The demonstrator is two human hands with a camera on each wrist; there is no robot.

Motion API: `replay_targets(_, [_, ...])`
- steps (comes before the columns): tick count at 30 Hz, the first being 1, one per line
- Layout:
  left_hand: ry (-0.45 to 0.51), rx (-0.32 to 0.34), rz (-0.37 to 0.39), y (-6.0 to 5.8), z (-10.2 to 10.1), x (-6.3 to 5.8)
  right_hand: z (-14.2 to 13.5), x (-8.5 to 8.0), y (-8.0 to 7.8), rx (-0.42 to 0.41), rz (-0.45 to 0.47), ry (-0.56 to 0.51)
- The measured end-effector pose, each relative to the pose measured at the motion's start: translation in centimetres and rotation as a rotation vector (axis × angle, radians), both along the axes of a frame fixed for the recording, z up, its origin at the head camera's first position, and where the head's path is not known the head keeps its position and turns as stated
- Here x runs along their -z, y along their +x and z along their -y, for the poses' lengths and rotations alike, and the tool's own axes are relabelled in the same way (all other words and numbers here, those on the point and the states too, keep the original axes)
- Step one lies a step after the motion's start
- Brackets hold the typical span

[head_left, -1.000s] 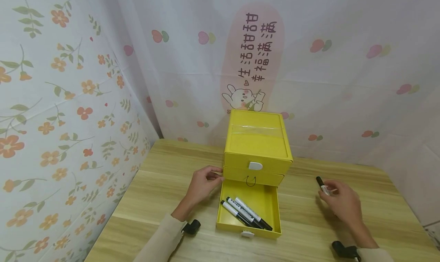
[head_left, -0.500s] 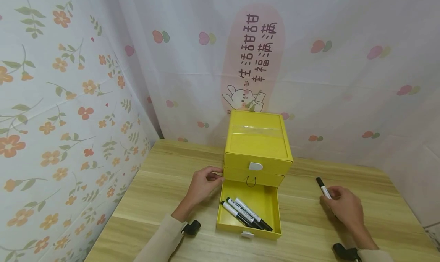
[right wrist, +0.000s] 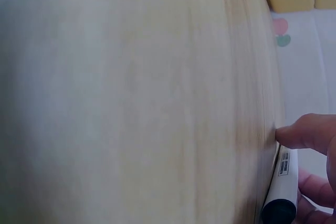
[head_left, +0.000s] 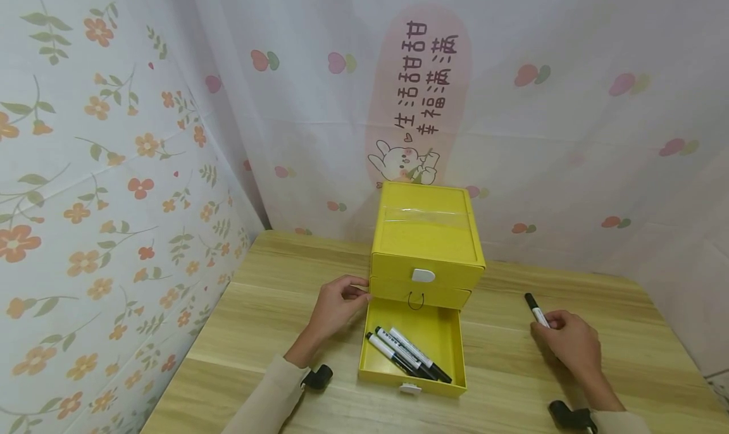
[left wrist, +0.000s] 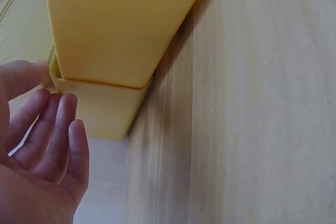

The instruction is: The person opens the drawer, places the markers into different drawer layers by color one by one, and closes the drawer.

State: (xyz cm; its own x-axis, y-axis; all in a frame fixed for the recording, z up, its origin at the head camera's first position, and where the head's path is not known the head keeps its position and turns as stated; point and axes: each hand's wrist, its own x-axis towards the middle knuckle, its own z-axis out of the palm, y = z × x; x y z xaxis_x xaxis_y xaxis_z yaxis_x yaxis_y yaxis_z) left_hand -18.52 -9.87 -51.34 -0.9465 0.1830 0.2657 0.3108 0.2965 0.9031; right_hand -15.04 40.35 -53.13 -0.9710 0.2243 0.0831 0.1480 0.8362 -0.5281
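Observation:
My right hand point(head_left: 571, 345) pinches a black-capped white marker point(head_left: 538, 312) low over the table, right of a yellow drawer cabinet point(head_left: 427, 231). In the right wrist view, the thumb point(right wrist: 307, 134) and fingers lie on either side of that marker point(right wrist: 283, 182). My left hand point(head_left: 337, 304) rests its fingertips against the cabinet's left front edge, just above the pulled-out bottom drawer point(head_left: 447, 333). Its fingers point(left wrist: 63, 129) look loosely bent at the yellow corner in the left wrist view. Three markers point(head_left: 404, 353) lie side by side, slanted, inside this drawer.
The wooden table point(head_left: 273, 269) runs around the cabinet. Behind it hangs a white printed curtain point(head_left: 319, 136), with a floral one point(head_left: 114, 231) on the left. A white handle point(head_left: 423, 275) sits on the top drawer, and a dark loop point(head_left: 416, 300) on the middle one.
My right hand has shifted slightly back and right along the marker, so more of the white barrel shows. My left hand, the drawer and its markers have stayed put.

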Motion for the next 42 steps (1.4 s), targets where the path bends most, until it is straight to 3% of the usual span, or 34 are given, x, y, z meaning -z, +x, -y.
replay_targets(14, [0.011, 0.005, 0.005, 0.0, 0.0, -0.1, 0.0, 0.1, -0.3, 0.022, 0.003, 0.011])
replay_targets(42, [0.007, -0.005, 0.003, 0.1, -0.1, 0.0, 1.5, -1.2, 0.1, 0.007, -0.058, 0.044])
